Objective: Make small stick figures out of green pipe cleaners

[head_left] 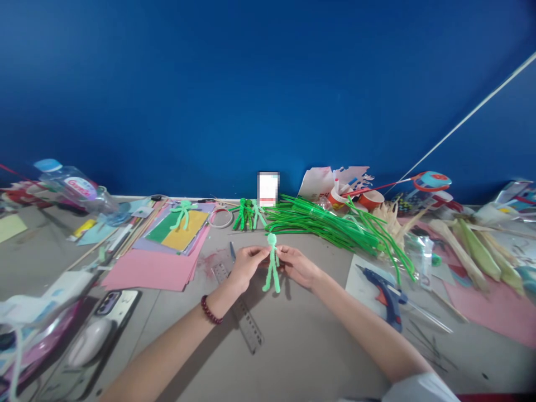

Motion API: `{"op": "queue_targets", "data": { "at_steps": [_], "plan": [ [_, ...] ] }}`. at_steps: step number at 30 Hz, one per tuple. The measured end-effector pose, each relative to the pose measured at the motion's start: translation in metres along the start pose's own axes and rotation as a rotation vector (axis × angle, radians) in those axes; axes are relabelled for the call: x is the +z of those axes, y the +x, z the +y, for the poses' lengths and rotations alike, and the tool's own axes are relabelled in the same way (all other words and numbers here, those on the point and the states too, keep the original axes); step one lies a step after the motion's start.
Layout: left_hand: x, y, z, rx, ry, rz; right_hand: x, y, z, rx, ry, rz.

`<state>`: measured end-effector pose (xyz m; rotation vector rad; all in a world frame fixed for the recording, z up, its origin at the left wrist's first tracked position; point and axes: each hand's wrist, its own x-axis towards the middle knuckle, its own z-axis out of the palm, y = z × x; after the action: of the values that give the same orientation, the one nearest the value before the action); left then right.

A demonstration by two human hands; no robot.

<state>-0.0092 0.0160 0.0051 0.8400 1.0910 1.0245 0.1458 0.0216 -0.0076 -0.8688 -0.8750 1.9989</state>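
A light green pipe-cleaner figure (272, 268) with a round head, arms and two legs is held upright over the middle of the table. My left hand (248, 265) pinches it near the shoulder on one side. On the other side, my right hand (298, 267) grips it between thumb and fingers. Below my left wrist lies a clear ruler (248, 326). Behind the hands, darker green pipe-cleaner figures (243, 215) stand against the wall beside a paler one (258, 213). Another light green figure (181, 214) rests on the coloured sheets to the left.
Right of the hands lie a bundle of green pipe cleaners (322, 223) and a blue glue gun (387, 298). Pink paper (153, 271), a phone (121, 307) and a plastic bottle (73, 181) are on the left. Corn husks (475, 251) lie far right. A blue wall (251, 95) closes off the back.
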Motion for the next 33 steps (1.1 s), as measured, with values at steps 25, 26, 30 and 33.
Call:
{"op": "queue_targets", "data": {
  "at_steps": [25,26,30,33],
  "plan": [
    [-0.015,0.000,-0.001,0.709,0.816,0.034,-0.007,0.006,0.000,-0.074,-0.225,0.099],
    [-0.016,0.000,-0.001,0.734,0.849,0.039,-0.005,0.006,0.001,-0.084,-0.192,0.102],
    [-0.018,0.000,-0.001,0.830,1.005,0.064,-0.002,0.006,0.002,-0.104,-0.137,0.110],
    [-0.018,0.000,-0.003,0.946,1.044,0.108,0.000,0.005,0.001,-0.099,-0.096,0.102]
  ]
}}
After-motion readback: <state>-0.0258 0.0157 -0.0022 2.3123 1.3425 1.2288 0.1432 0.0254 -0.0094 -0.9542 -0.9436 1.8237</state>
